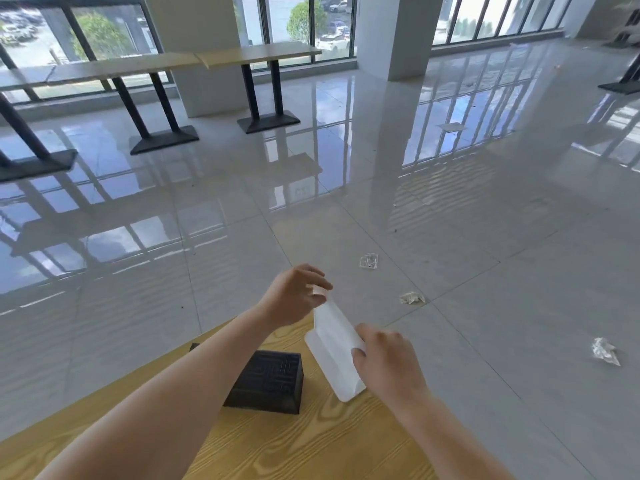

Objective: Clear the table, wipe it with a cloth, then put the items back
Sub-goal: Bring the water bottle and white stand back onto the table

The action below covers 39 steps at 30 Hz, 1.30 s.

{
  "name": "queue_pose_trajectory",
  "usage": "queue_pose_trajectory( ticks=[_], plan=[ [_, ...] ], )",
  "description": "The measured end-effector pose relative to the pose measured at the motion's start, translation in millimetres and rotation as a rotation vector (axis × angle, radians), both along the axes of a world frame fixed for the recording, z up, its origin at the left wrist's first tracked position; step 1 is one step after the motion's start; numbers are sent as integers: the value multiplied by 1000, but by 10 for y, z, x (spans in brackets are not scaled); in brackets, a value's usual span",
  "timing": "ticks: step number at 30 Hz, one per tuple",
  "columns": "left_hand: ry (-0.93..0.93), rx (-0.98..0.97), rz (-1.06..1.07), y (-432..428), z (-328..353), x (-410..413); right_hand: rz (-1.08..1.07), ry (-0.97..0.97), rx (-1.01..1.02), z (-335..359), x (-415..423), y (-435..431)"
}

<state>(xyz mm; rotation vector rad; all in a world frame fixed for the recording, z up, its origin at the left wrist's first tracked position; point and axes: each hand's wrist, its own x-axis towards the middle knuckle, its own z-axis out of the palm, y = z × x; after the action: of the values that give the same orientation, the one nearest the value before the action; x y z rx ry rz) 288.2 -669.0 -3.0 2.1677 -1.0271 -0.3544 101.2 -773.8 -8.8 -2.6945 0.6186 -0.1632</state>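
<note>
Action out over the far edge of the counter [311,441]: a white pack [334,341] is hanging between both grips, slanting, its top end leaning away and to the left. The left grip [294,296] is pinching that top end, thumb and fingertips closing on a small white tab or corner; which of the two, I cannot tell. The right grip [388,365] is wrapping round the lower half from the right, fingers curling over the pack's face, thumb hidden behind it. The pack's bottom corner is hovering low over the wood grain, and whether it is touching is not clear.

Just left of the pack a black box [268,381] is sitting on the counter, grooved lines running across its lid, with the left forearm crossing above its near corner. Both forearms are reaching in bare from the bottom edge.

Beyond the counter the glossy grey floor [485,202] is mirroring the windows [304,22]. Three crumpled bits are lying on it: a clear scrap [369,261] just past the left grip, a pale scrap [412,298] near it to the right, and a white scrap [604,355] well off to the right. Far back, long tables [259,53] on black pedestals are standing along the windows, with a white pillar [391,32] rising to their right.
</note>
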Motion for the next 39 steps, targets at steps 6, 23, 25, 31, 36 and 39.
queue_pose_trajectory(
  ticks=[6, 23, 25, 31, 36, 39],
  plan=[
    [43, -60, 195, -5, -12, 134, -8, -29, -16, 47, 196, 43],
    [75, -23, 312, -184, -27, 717, 35, -43, -6, -61, 881, -14],
    [70, -29, 317, -194, -36, 752, 36, -50, -10, -70, 924, -30],
    [83, -59, 336, -195, -28, 823, 44, -62, -16, -77, 1027, -57],
    [94, -76, 344, -201, -38, 848, 50, -72, -22, -73, 1063, -44],
    [102, -88, 350, -199, -41, 853, 46, -63, -27, -77, 1085, -41]
  ],
)
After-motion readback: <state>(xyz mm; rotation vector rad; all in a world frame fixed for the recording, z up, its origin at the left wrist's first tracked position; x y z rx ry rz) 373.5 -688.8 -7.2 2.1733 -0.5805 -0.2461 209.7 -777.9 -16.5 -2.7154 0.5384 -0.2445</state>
